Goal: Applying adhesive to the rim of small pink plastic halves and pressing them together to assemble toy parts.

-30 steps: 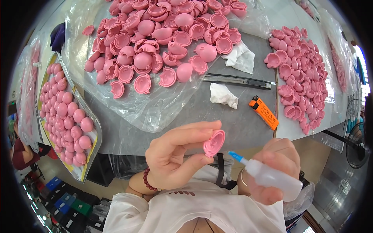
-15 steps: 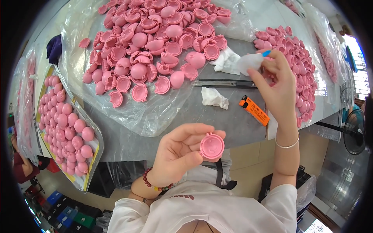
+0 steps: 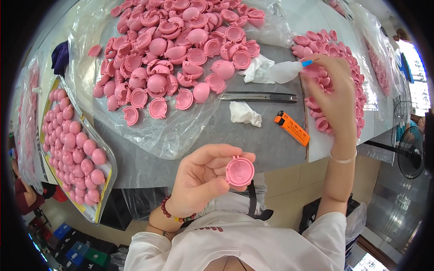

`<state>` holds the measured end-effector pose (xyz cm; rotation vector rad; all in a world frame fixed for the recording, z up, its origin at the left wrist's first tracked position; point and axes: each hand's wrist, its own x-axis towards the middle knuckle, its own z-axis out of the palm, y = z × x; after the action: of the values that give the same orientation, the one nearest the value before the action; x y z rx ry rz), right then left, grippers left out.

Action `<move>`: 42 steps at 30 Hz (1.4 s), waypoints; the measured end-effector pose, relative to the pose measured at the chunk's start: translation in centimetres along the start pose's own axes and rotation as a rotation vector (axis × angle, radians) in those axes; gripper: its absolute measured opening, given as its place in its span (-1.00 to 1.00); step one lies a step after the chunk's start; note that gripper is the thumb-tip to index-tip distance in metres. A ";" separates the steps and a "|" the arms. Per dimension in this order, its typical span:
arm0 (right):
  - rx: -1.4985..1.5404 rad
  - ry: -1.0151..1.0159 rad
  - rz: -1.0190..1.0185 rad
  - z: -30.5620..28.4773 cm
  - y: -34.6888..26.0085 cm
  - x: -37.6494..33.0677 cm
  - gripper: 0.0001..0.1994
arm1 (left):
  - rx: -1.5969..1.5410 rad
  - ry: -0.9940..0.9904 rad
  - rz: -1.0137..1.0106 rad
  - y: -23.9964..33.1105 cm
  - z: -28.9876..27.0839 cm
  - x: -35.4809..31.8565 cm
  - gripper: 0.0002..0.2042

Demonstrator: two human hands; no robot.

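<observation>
My left hand [image 3: 201,174] holds a round pink plastic half-shell [image 3: 240,171] near the table's front edge, its hollow side facing up and a small hinge lug at its rim. My right hand [image 3: 335,83] is over the left part of the right-hand pile of pink half-shells [image 3: 326,47], thumb and fingers apart, somewhat blurred. Just left of its fingers lies a small whitish squeeze bottle [image 3: 285,72] with a blue needle tip [image 3: 308,63]. The bottle rests beside a crumpled white tissue [image 3: 259,69]. Whether my right fingertips touch a shell cannot be told.
A large heap of pink shells [image 3: 158,46] covers clear plastic sheeting [image 3: 167,140]. A utility knife [image 3: 260,97], another tissue [image 3: 245,114] and an orange lighter [image 3: 291,128] lie mid-table. At left, a tray [image 3: 106,198] holds closed pink balls. A fan [image 3: 410,151] stands at right.
My right hand has let go of the squeeze bottle and moved right over the shells. The bottle now lies on the table. My left hand still holds the half-shell; the view has shifted slightly.
</observation>
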<state>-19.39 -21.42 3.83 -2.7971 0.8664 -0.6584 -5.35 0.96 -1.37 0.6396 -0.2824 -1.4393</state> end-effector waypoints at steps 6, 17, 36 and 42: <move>0.306 -0.019 -0.003 0.0 -5.5 -6.1 -0.76 | 0.053 0.023 0.087 0.0 0.1 0.3 -0.54; 0.233 0.012 -0.378 2.8 -6.3 -9.5 -0.81 | 0.350 -0.074 0.282 0.3 0.4 0.4 -0.60; 0.761 0.162 0.046 0.7 -9.2 -8.9 -0.67 | 0.238 -0.079 0.166 -0.1 0.4 0.4 -0.59; 0.635 0.050 -0.117 1.9 -9.3 -8.2 -0.68 | 0.534 -0.086 0.317 -0.2 0.6 0.3 -0.66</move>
<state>-19.90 -9.14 1.53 -2.2695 0.3985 -0.8451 -5.81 0.57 -1.07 0.9161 -0.8166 -1.0861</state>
